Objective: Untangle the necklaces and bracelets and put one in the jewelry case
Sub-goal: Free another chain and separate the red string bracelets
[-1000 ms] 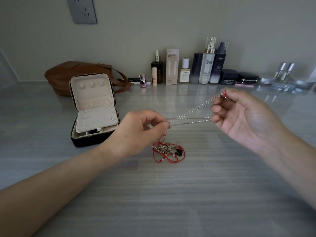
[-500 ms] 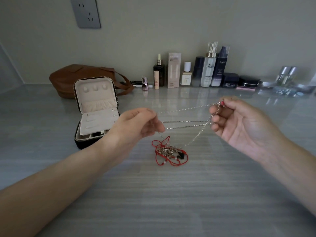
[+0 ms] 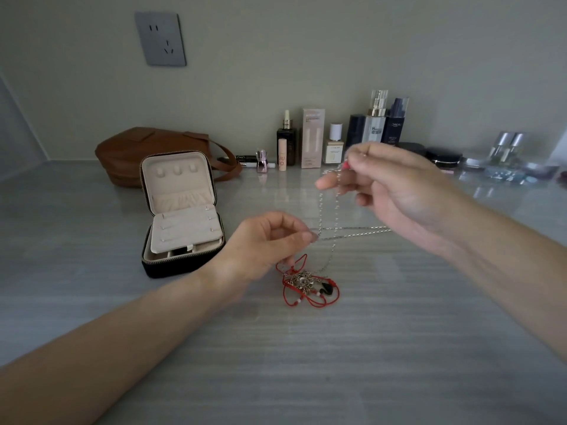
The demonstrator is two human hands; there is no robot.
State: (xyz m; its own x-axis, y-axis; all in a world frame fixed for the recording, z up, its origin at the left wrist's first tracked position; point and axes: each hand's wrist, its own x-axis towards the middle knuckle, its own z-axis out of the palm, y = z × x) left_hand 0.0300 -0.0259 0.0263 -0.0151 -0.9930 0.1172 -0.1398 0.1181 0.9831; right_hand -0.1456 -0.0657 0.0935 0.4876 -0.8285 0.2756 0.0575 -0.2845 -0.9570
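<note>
Now my right grip (image 3: 395,191) raised higher, pinching chain (image 3: 352,232) near red bead (image 3: 346,165); my left grip (image 3: 264,243) pinches chain lower. Chain now hangs looped, tail reaching tangle (image 3: 306,285) on counter (image 3: 306,363): not yet free, I judge. Case (image 3: 184,228) open, left.

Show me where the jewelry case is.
Head view: the jewelry case sits open at left, before the brown bag, left of the left hand.

Both forearms are bare right to the edge of view. The left hand (image 3: 264,250) shows a plain, pale thumbnail; the right hand (image 3: 395,191) is slightly motion-blurred, with slender fingers.
</note>
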